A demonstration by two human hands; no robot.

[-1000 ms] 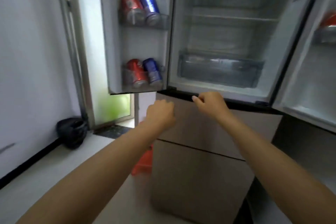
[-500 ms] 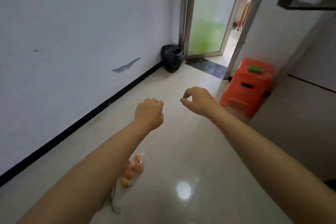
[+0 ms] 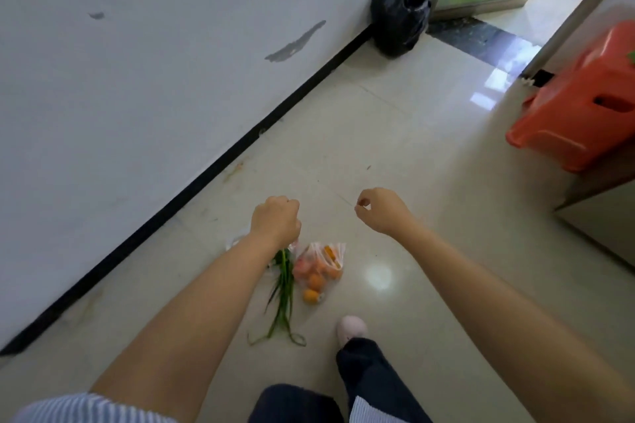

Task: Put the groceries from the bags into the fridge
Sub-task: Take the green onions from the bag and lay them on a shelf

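Bag of oranges point(image 3: 319, 269), clear plastic, lies on floor point(image 3: 395, 148) just below and between both hands. Green onions point(image 3: 284, 292) lie touching its left side, top end hidden under left wrist. Left hand point(image 3: 275, 221) hovers above them, fingers curled into fist, holding nothing visible. Right hand point(image 3: 379, 211) hovers right of bag, loosely curled, thumb and forefinger nearly touching, empty. Foot point(image 3: 351, 328) below bag. Black bag point(image 3: 400, 15) far ahead by wall; red stool point(image 3: 580, 106) far right of right hand.

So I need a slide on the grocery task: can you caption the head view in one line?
Both hands, left and right, hang curled and empty above a bag of oranges and green onions on the floor.
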